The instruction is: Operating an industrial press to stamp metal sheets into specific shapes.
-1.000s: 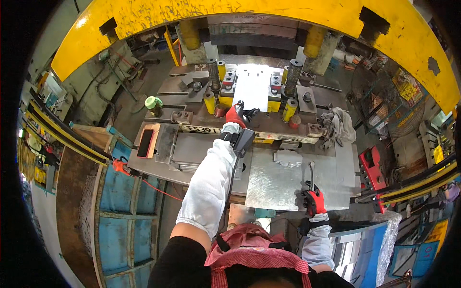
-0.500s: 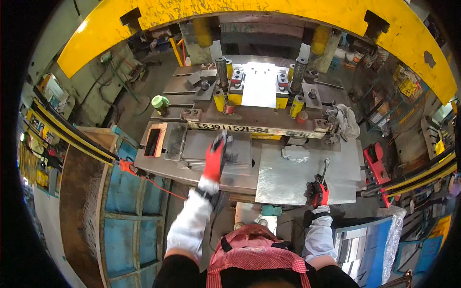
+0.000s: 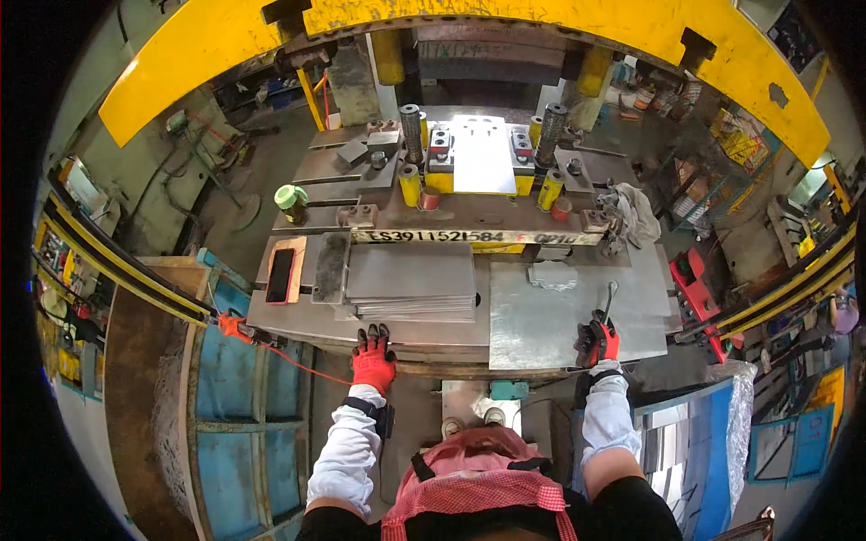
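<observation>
1. Head view, nearest you: your left hand (image 3: 373, 362) lies at the front edge of the bench (image 3: 433, 336), fingers slightly apart, holding nothing; probably the edge serves as a rest.
2. Your right hand (image 3: 601, 343) has its fingers closed around one spanner (image 3: 612, 296), over the front right of a large metal sheet (image 3: 532, 334). You seem to grip it low so the far end points away, free of your glove. At this size the tool could be another slim wrench.
3. Just beyond your left fingertips is one stack of plates (image 3: 410, 279), edges roughly squared, likely to keep them within reach; the layers are too fine to count.
4. Left of the stack, one phone (image 3: 280, 275) lies flat on a tan board, perhaps as padding.
5. One small pile of plates (image 3: 552, 276) sits toward the large sheet's far edge.
6. Farther off, one green-lidded bottle (image 3: 290, 203) stands left, and one grey rag heap (image 3: 636, 216) right.
7. Farthest, one bright blank (image 3: 483, 158) lies on the die, apparently centred between two dark guide posts (image 3: 411, 126); four yellow cylinders (image 3: 409, 185) stand around it, two each side.
</observation>
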Tool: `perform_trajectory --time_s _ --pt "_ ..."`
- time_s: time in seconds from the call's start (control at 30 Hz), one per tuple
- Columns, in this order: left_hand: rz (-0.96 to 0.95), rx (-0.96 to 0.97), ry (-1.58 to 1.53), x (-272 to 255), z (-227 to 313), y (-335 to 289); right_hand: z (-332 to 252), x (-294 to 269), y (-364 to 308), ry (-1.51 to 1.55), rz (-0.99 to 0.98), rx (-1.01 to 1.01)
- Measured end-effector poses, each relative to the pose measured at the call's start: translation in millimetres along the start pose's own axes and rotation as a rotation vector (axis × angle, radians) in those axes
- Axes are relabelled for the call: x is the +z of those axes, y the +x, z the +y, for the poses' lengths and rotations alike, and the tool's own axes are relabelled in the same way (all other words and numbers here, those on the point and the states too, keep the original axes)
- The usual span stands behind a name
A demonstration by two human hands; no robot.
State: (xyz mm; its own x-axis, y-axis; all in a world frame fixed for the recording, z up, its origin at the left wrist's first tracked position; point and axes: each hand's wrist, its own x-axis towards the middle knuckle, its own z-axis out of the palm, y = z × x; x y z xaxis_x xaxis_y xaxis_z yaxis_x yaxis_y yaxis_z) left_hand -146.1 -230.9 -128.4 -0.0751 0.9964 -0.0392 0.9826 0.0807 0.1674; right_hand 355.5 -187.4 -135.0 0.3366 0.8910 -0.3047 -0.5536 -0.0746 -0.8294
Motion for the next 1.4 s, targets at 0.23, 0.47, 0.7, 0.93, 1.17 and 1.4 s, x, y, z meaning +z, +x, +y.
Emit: perform_trajectory --time_s 0.23,0.47,0.7,0.93,1.17,1.4 --pt "-0.086 0.013 0.031 -6 -3 3 -1 5 -7 -0.027 0.008 -0.007" --pt "-0.102 0.003 -0.001 -12 -1 4 -3 13 -9 -0.010 0.068 -0.025" --pt "-0.045 0.007 -0.024 -5 -3 8 0 -1 2 0.079 -0.002 0.024" --pt "-0.083 0.000 -0.073 3 -13 9 -4 7 -8 0.080 -0.042 0.028" --pt "-0.092 0.009 -0.017 8 -14 14 -3 5 -10 0.087 -0.027 -0.042" --pt "-0.116 0.006 -0.032 5 -14 14 -4 10 -11 0.102 -0.032 -0.035"
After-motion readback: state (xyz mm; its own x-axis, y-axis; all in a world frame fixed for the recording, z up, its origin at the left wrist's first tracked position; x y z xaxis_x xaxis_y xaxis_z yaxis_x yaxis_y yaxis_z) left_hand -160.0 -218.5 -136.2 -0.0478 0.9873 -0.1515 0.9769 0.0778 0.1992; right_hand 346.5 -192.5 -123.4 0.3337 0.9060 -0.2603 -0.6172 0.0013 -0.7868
